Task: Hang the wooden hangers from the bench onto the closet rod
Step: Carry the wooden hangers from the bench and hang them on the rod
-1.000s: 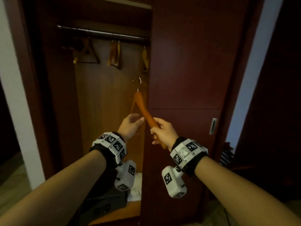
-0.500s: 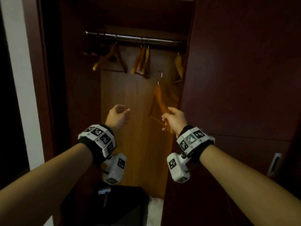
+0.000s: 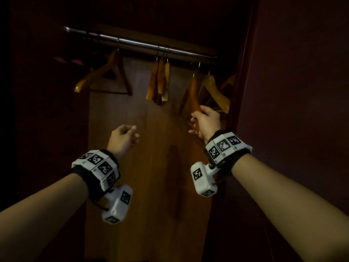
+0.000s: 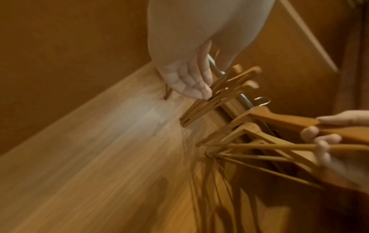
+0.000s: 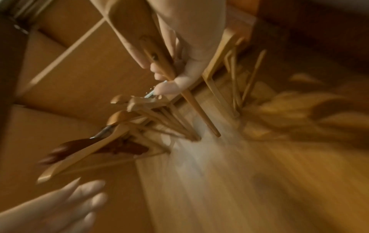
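Head view: right hand [image 3: 206,121] grips hanger [image 3: 194,95] below rod [image 3: 143,43]

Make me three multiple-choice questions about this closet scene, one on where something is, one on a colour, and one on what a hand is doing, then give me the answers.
1. Where is the hook of the orange-brown wooden hanger held by the right hand?
A. Just below the metal closet rod
B. On the closet floor
C. In the left hand

2. What colour is the closet rod?
A. Silver-grey
B. Bright red
C. White

3. What is the left hand doing?
A. Gripping a hanger
B. Holding nothing
C. Pulling on the rod

Answers:
1 A: the hanger in the right hand has its hook raised close under the closet rod, between the hung hangers.
2 A: the rod shines silver-grey against the dark wood.
3 B: the left hand hovers below the rod with loosely curled fingers around nothing.
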The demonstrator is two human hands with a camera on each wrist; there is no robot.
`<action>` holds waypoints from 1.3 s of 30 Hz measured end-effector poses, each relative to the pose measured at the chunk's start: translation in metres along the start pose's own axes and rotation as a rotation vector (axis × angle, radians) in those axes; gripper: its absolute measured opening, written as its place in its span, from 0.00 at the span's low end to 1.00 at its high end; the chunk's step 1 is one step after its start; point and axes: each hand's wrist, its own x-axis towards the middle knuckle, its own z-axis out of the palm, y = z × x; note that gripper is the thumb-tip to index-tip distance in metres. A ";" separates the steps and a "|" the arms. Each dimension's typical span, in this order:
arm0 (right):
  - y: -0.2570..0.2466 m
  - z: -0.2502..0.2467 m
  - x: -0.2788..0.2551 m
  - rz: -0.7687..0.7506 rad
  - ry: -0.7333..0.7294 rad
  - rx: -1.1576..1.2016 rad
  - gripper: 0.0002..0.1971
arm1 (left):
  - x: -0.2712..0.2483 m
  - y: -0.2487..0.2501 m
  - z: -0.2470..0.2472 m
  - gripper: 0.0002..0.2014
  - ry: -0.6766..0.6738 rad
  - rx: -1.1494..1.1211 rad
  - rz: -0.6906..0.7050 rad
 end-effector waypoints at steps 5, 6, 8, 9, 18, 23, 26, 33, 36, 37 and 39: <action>-0.006 0.026 0.039 -0.081 0.085 -0.031 0.28 | 0.062 -0.012 -0.002 0.07 -0.068 -0.021 0.024; -0.006 0.030 0.046 -0.085 0.094 -0.033 0.28 | 0.070 -0.014 -0.001 0.07 -0.079 -0.027 0.026; -0.006 0.036 0.058 -0.081 0.108 -0.035 0.28 | 0.083 -0.019 0.002 0.07 -0.104 -0.049 0.024; -0.006 0.039 0.063 -0.077 0.112 -0.033 0.28 | 0.088 -0.021 0.003 0.06 -0.113 -0.068 0.019; -0.006 0.058 0.104 -0.103 0.103 -0.075 0.28 | 0.127 -0.028 0.004 0.09 -0.085 -0.114 0.048; -0.009 0.067 0.115 -0.111 0.110 -0.069 0.28 | 0.140 -0.026 0.000 0.05 -0.096 -0.136 0.059; -0.010 0.074 0.115 -0.107 0.093 -0.084 0.25 | 0.144 -0.029 -0.003 0.08 -0.108 -0.142 0.048; -0.007 0.083 0.102 -0.061 0.109 -0.068 0.23 | 0.140 -0.039 0.000 0.08 -0.124 -0.199 0.009; -0.005 0.078 0.096 -0.072 0.143 -0.020 0.18 | 0.135 -0.042 0.002 0.08 -0.140 -0.223 -0.011; -0.002 0.076 0.093 -0.082 0.165 -0.035 0.18 | 0.131 -0.043 0.004 0.09 -0.148 -0.219 -0.016; -0.001 0.070 0.084 -0.113 0.202 -0.080 0.18 | 0.125 -0.044 0.009 0.09 -0.154 -0.218 -0.032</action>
